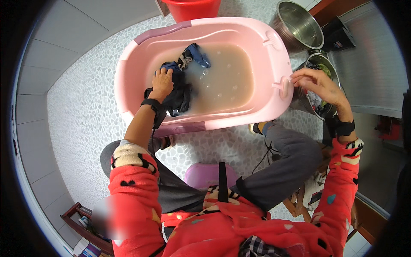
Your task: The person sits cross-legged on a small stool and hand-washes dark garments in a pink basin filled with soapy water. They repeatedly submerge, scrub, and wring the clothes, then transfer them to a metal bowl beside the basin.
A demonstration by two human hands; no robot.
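Murky, brownish water (224, 83) partly fills a pink plastic baby bathtub (247, 119) on the floor before me. At its left end my left hand (162, 83) has its fingers bent over a soaked dark garment (178, 93). A blue and black wet piece of cloth (196, 55) trails from the bunch toward the far side, partly in the water. My right hand (310, 82) hovers by the tub's right rim, over a steel bucket (335, 77) of wet clothes. Its fingers are loosely bent and a little apart, with nothing seen in them.
Another steel bucket (301, 27) stands at the far right, beside a dark rubber boot (338, 38). A red plastic bucket (194, 9) touches the far side of view. Below me is a purple plastic stool (205, 173). A wooden rack (85, 228) stands at lower left.
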